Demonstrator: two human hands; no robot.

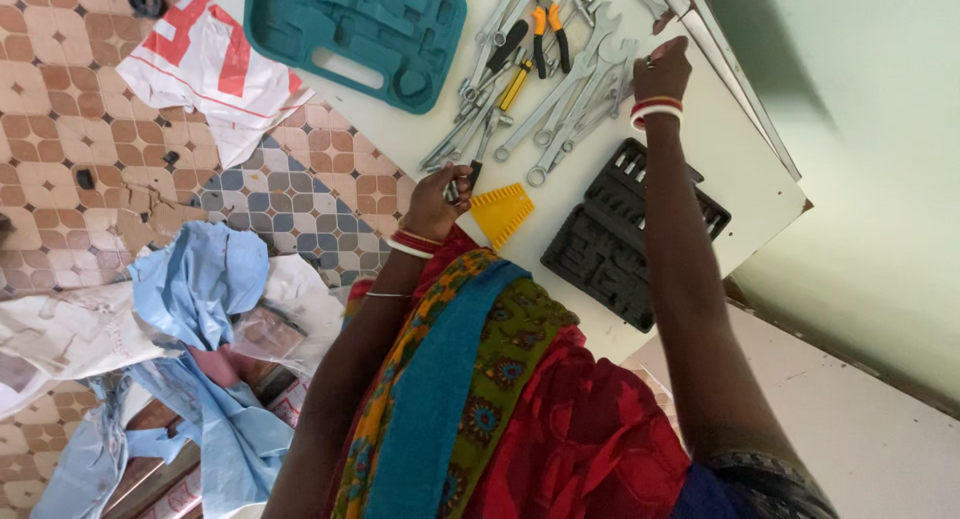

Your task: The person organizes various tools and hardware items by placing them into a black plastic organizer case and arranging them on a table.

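While the camera is looking down over the person's shoulders, both arms are stretching forward onto a white table (pixel 700 169). The right arm is extending almost straight, its wrist ringed with red and white bangles, and the right hand (pixel 660 71) is resting at the far edge of a spread of spanners (pixel 565 94). Its fingers are curling down together over the ends of the tools; whether they are actually pinching one cannot be told from this angle.

The left arm is bending at the elbow and coming in from the near edge of the table. The left hand (pixel 436 201), also bangled, is closing its fingers around a small metal tool (pixel 455 190), whose shiny end is showing just past the knuckles. That tool is sitting at the near end of the spread of spanners, just beside a yellow comb-shaped plastic piece (pixel 502 212) lying flat on the table.

Orange-handled pliers (pixel 548 31) are lying among the spanners, between the two hands. A black moulded tray (pixel 625 241) is lying under the right forearm, and a teal tool case (pixel 360 34) is lying open at the far left of the table.
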